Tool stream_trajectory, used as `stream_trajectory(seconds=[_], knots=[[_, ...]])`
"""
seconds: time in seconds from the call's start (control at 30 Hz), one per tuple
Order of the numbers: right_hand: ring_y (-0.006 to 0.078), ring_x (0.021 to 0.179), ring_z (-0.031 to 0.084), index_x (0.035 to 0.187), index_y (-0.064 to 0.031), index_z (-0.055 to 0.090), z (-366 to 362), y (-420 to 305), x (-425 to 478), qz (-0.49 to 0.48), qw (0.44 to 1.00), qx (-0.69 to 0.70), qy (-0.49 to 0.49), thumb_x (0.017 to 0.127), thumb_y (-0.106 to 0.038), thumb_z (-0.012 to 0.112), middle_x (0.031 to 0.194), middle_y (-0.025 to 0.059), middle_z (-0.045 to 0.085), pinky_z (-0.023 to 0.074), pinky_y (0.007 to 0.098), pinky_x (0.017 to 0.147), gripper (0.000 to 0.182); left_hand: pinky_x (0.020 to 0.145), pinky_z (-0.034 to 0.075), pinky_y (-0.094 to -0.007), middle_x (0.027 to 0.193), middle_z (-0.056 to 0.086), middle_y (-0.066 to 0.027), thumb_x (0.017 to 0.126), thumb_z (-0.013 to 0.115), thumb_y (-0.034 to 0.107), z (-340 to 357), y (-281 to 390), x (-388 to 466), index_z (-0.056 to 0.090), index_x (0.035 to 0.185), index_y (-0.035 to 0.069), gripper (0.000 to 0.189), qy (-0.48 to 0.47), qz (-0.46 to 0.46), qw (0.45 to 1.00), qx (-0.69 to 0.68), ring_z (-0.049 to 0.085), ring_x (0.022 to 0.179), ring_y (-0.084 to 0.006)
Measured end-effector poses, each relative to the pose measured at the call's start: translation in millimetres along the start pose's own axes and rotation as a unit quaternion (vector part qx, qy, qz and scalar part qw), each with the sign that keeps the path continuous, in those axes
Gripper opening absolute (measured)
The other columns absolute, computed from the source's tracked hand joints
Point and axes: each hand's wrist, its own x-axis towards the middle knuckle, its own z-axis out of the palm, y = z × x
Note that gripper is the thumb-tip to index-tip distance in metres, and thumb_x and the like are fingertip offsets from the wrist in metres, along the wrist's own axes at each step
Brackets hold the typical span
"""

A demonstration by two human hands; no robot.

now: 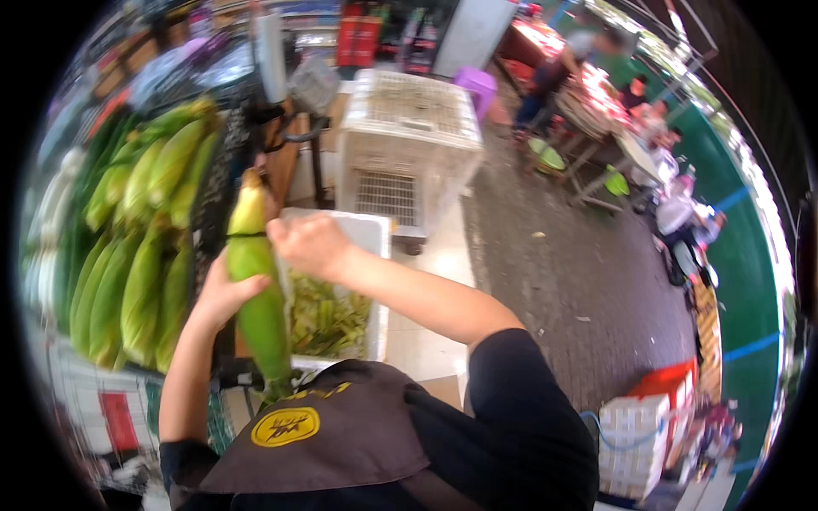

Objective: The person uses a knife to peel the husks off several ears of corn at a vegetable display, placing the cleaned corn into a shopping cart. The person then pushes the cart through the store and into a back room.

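Observation:
My left hand [227, 287] is wrapped round an ear of corn in its green husk [261, 319], its thumb lying across the front. A dark band or cut line circles the ear near its paler upper end. Close against that upper end, on the right, is my right hand [310, 246], its fingers curled; whether it pinches the husk or holds a small tool is hidden. More husked corn ears [142, 294] lie in rows on the stall at the left. Below my right hand, a white foam box [382, 306] holds green and yellowish husk scraps [326, 319].
White plastic crates [409, 147] are stacked beyond the foam box, beside a purple stool [476, 86]. A metal stand with a roll of clear bags [271, 57] rises behind the corn. Several people are around tables at the upper right. More crates [632, 441] stand at the lower right.

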Motion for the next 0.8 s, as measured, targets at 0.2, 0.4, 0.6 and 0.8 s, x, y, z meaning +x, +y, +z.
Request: stream_trajectory(seconds=[0.2, 0.4, 0.6, 0.8], knots=[[0.0167, 0.045, 0.055, 0.07, -0.0078, 0.043, -12, 3, -4, -0.001, 1.0, 0.01, 0.004, 0.071, -0.011, 0.049, 0.052, 0.0027, 0.05, 0.042, 0.029, 0.041, 0.007, 0.079, 0.044, -0.029, 0.098, 0.055, -0.0084, 0.064, 0.069, 0.022, 7, 9, -4, 0.045, 0.111, -0.002, 0.058, -0.018, 0.012, 1.0, 0.02, 0.054, 0.088, -0.0162], [0.0167, 0.046, 0.056, 0.068, -0.0072, 0.043, -11, -9, 0, 0.008, 0.999, -0.006, -0.035, 0.069, -0.012, 0.05, 0.053, 0.0033, 0.052, 0.0417, 0.029, 0.041, 0.009, 0.078, 0.045, -0.0297, 0.097, 0.058, -0.0105, 0.063, 0.07, 0.022, 2, -11, -1, 0.045, 0.112, -0.002, 0.06, 0.019, 0.051, 0.989, 0.137, 0.056, 0.088, -0.0167], [0.0169, 0.045, 0.056, 0.069, -0.0075, 0.045, 15, -2, -2, -0.007, 1.0, -0.013, 0.003, 0.068, -0.013, 0.05, 0.054, 0.0036, 0.053, 0.0416, 0.0291, 0.042, 0.008, 0.073, 0.047, -0.0316, 0.093, 0.06, -0.0153, 0.062, 0.069, 0.021, 8, -10, 6, 0.047, 0.103, -0.002, 0.052, 0.122, 0.052, 0.958, 0.253, 0.06, 0.085, -0.0207], [0.0179, 0.044, 0.054, 0.073, -0.0071, 0.047, 38, 1, -9, -0.007, 1.0, 0.008, -0.03, 0.069, -0.012, 0.049, 0.054, 0.0024, 0.052, 0.0454, 0.0313, 0.044, 0.007, 0.072, 0.047, -0.0311, 0.094, 0.06, -0.0149, 0.062, 0.069, 0.022, 5, -43, 15, 0.046, 0.108, -0.003, 0.057, 0.093, 0.055, 0.991, 0.075, 0.06, 0.085, -0.0213]])
